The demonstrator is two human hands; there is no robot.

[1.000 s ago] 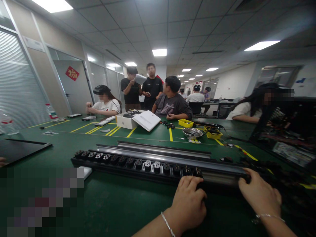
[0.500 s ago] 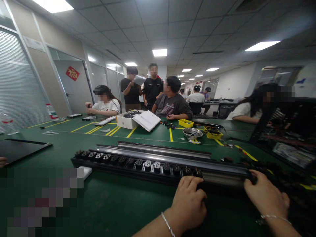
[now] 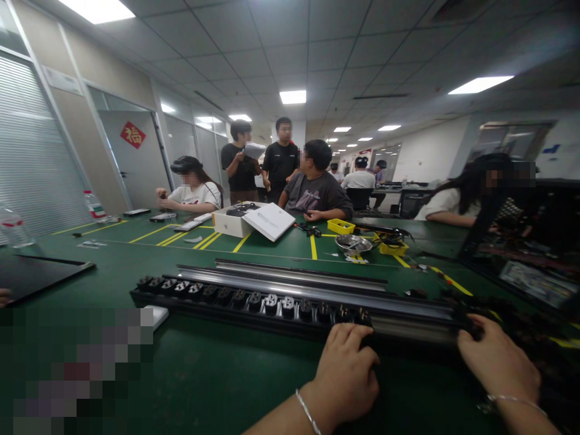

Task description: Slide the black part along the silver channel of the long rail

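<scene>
A long black rail [image 3: 235, 314] lies across the table in front of me, with a row of small black plug-like modules [image 3: 255, 300] along its left and middle part. Some modules show bright metal pins. My left hand [image 3: 347, 368] is closed on the front edge of the rail, its fingertips at the last modules of the row. Beyond the rail's right part, my right hand [image 3: 498, 356] pinches a small dark part [image 3: 473, 328] between thumb and fingers; its exact kind is too dark to make out.
Another metal rail [image 3: 299, 275] lies behind. Many dark pieces lie in shadow at right. Farther back are a white box [image 3: 231, 220], its lid [image 3: 270, 222], a metal bowl [image 3: 353, 243] and yellow bins [image 3: 341, 226]. A black open-sided case [image 3: 525, 241] stands right. Several people are around.
My right hand has moved a little to the right and down, away from the rail's end, with the dark part. The left hand has stayed in place.
</scene>
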